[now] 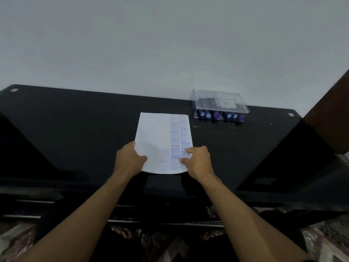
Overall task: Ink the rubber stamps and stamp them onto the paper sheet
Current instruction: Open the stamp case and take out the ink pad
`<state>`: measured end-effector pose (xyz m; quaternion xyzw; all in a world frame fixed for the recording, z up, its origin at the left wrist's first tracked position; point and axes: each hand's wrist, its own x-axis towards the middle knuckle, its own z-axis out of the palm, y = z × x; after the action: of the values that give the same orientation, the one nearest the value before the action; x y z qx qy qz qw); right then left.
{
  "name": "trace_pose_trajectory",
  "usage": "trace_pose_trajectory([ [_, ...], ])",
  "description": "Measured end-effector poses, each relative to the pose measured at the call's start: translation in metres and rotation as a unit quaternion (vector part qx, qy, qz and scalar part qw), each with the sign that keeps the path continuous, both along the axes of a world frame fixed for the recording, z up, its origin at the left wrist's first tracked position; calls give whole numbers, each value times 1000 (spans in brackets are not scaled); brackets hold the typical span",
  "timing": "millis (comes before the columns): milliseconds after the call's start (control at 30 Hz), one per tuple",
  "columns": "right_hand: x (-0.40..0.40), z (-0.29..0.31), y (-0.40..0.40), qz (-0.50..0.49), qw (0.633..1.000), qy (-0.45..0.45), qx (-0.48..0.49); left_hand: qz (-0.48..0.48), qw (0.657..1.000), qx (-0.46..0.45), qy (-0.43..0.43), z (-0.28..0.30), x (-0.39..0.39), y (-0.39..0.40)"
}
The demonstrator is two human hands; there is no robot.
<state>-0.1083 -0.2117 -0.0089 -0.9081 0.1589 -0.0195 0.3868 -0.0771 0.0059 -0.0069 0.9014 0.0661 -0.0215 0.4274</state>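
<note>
We note a black table (pixel 75 129) against the wall, bearing a paper sheet (pixel 154 140) printed with blue stamp marks and, near its far right corner, a clear plastic box (pixel 220 108) of stamps.

1. The clear stamp box (pixel 220 107) is standing at the table's (pixel 75 129) far right, just beyond the paper sheet's (pixel 154 133) corner.
2. Bare tabletop is lying open left of the sheet.
3. Both forearms are crossing the near edge.
</note>
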Motion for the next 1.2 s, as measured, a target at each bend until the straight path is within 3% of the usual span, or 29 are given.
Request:
trace_pose_trajectory([
  [500,-31,4,4,25,998,1,-49,-9,998,56,17,2,-13,7],
  [700,-30,9,6,22,989,3,-146,-19,986,166,25,6,-12,0],
  [967,-31,10,11,67,984,-7,-162,-28,991,127,9,6,-17,-7],
  [1100,-35,6,10,99,959,-9,-264,-58,975,213,3,7,-22,-11],
  [1200,-31,6,3,106,958,-18,-265,-96,957,271,-36,6,-20,-17],
])
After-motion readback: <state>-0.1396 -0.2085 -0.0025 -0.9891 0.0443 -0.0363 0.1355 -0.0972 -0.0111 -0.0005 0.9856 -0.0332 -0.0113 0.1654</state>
